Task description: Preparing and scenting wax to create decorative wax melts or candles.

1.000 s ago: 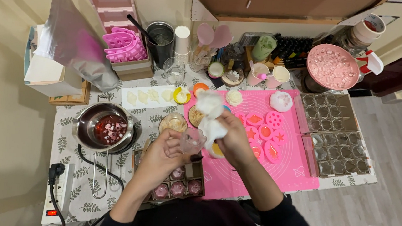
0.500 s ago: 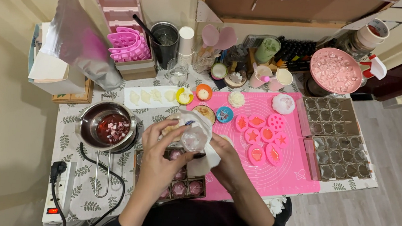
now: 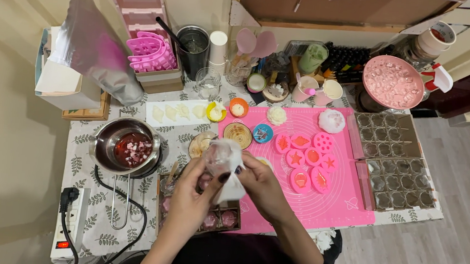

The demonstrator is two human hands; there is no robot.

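Note:
My left hand (image 3: 188,195) grips a small clear cup (image 3: 219,154), tilted over the near edge of the table. My right hand (image 3: 264,187) presses a white tissue (image 3: 232,190) against the cup, and part of the tissue hangs down between my hands. Both hands are above a dark mould tray (image 3: 222,219) holding pink pieces, which they partly hide. To the right, a pink silicone mat (image 3: 341,196) carries several small pink moulds (image 3: 307,157) filled with orange shapes.
A metal pot (image 3: 126,150) of red liquid sits on the left, its cord running to a power strip (image 3: 66,222). Clear mould trays (image 3: 395,161) lie at the right edge. A pink bowl (image 3: 392,82), cups and jars crowd the back, and a white tray (image 3: 178,112) holds white shapes.
My hands have drawn back from over the mat toward my body and to the left, bringing the cup and tissue with them. The tissue now wraps the cup's lower side.

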